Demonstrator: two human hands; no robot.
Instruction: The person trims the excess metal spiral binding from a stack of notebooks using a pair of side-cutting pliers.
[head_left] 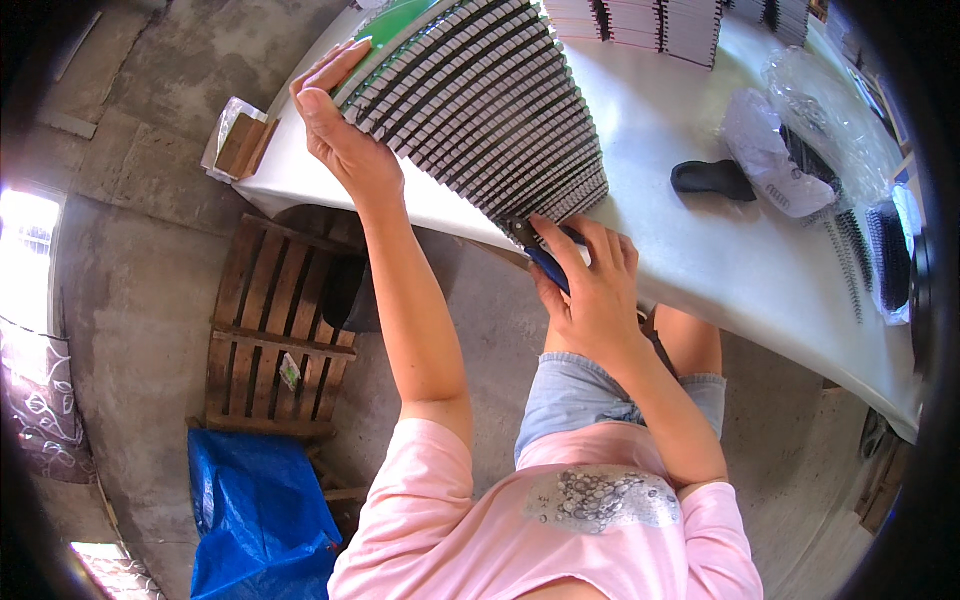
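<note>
Stack of coil-bound notebooks (480,110): upper middle of the frame, lower end by the near edge of the white table (670,245). Your left hand (345,140), upper left, lies against the stack's side, fingers extended, nearly together. Your right hand (597,285), centre, has its fingers clamped on blue-handled pliers (548,270), tool head at the stack's lower end. Bare tabletop runs rightward to loose black binding coils (850,255). Your pink shirt (600,550) bears a printed panel (dark, bubbly; any lettering too small to tell).
</note>
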